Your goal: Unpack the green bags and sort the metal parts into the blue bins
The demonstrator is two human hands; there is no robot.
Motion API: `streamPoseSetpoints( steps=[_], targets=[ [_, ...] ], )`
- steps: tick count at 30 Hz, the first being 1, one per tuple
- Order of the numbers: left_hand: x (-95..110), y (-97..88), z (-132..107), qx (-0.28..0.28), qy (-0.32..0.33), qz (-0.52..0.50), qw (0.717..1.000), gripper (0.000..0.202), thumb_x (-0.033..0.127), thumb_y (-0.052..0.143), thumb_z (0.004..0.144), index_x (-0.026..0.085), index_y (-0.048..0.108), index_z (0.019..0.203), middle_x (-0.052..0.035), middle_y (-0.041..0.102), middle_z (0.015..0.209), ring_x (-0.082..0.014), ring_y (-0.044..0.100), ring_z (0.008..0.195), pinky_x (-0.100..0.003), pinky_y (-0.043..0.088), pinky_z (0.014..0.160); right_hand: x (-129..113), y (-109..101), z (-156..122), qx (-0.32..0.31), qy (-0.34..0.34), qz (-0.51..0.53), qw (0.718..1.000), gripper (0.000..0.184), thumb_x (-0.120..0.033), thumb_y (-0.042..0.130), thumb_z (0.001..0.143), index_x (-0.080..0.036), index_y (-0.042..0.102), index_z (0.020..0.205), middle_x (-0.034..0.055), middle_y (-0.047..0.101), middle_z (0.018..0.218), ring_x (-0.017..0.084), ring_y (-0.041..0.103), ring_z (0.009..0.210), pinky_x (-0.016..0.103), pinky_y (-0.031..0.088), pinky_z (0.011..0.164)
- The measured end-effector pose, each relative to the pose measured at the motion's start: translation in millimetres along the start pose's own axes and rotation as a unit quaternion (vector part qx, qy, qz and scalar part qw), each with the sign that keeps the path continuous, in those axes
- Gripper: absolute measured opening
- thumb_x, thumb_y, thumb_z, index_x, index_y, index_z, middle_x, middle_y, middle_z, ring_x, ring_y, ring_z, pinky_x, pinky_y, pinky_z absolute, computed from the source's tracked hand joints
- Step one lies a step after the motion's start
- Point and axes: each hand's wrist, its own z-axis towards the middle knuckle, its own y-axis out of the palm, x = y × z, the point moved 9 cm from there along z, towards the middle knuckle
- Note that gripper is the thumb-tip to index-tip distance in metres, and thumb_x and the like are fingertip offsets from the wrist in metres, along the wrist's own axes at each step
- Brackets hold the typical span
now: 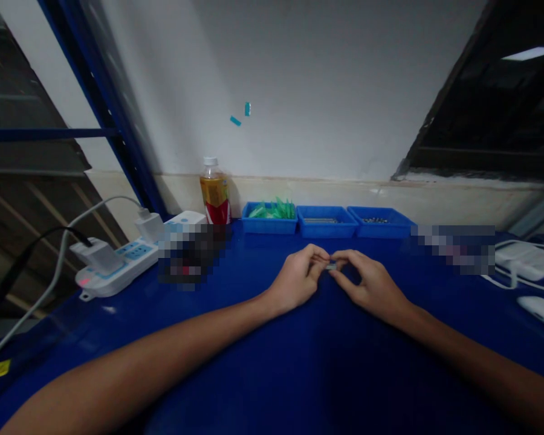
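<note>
My left hand [298, 277] and my right hand [368, 281] meet over the middle of the blue table [272, 362]. Both pinch one small grey part [330, 264] between thumbs and fingertips, just above the tabletop. The part is too small to name. Behind the hands stand three blue trays: the left tray [269, 225] holds green plastic pieces, the middle tray [326, 227] and the right tray [379, 226] hold small dark metal parts.
A drink bottle [214, 192] with yellow liquid stands by the wall. A white power strip [131, 254] with plugged-in chargers and cables lies at the left. White devices and cables [528, 263] lie at the right edge.
</note>
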Motion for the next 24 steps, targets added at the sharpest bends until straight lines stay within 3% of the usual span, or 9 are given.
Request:
streamPoseSetpoints(
  steps=[3,8,15,18,21,24],
  targets=[
    [0.1,-0.9,0.1,0.002,-0.011,0.003,1.000,0.008,0.016,0.048,0.089,0.015,0.052,0.096,-0.0050,0.065,0.091,-0.0154,0.063,0.087,-0.028,0.049,0.079,1.5,-4.2,3.5,0.023,-0.004,0.020,1.000,0.008,-0.023,0.052,0.085,-0.019,0.058,0.088,0.0042,0.065,0.080,0.017,0.061,0.074,0.031,0.048,0.067],
    [9.3,-1.4,-1.3,0.004,0.007,0.067,0.998,0.015,0.020,0.051,0.087,0.016,0.053,0.101,-0.0043,0.064,0.090,-0.0149,0.061,0.081,-0.026,0.048,0.070,3.5,-7.2,3.7,0.028,0.014,0.041,0.999,0.012,-0.026,0.050,0.088,-0.020,0.059,0.087,0.0040,0.066,0.082,0.017,0.062,0.076,0.030,0.049,0.069],
    [5.5,-5.5,-1.6,0.018,-0.017,0.093,0.995,0.021,0.030,0.046,0.091,0.014,0.059,0.091,-0.0011,0.062,0.077,-0.0125,0.056,0.068,-0.022,0.042,0.061,2.2,-8.9,1.7,0.043,0.012,0.033,0.998,0.017,-0.026,0.053,0.085,-0.018,0.057,0.100,0.0059,0.065,0.087,0.018,0.061,0.080,0.032,0.048,0.071],
    [3.1,-6.5,-0.2,0.014,-0.028,0.108,0.994,0.030,0.037,0.042,0.092,0.014,0.060,0.085,-0.0004,0.060,0.072,-0.0127,0.053,0.064,-0.022,0.040,0.058,-4.7,-10.8,2.5,0.044,-0.016,0.014,0.999,0.011,-0.023,0.053,0.085,-0.018,0.057,0.094,0.0053,0.064,0.083,0.018,0.059,0.079,0.032,0.047,0.071],
    [3.7,-5.1,1.5,-0.001,-0.036,0.125,0.992,0.037,0.038,0.037,0.093,0.014,0.061,0.081,-0.0010,0.061,0.071,-0.0134,0.054,0.065,-0.023,0.040,0.059,-4.6,-13.8,11.8,0.022,-0.036,-0.001,0.999,0.010,-0.024,0.050,0.087,-0.018,0.059,0.087,0.0053,0.064,0.081,0.018,0.058,0.078,0.033,0.045,0.073],
    [5.1,0.9,1.9,-0.034,-0.042,0.144,0.988,0.035,0.037,0.037,0.093,0.014,0.062,0.083,-0.0014,0.063,0.073,-0.0137,0.056,0.065,-0.023,0.040,0.057,16.7,-21.2,35.8,0.012,-0.013,-0.042,0.999,0.015,-0.029,0.051,0.087,-0.018,0.061,0.084,0.0051,0.066,0.082,0.019,0.059,0.078,0.033,0.044,0.076]
  ],
)
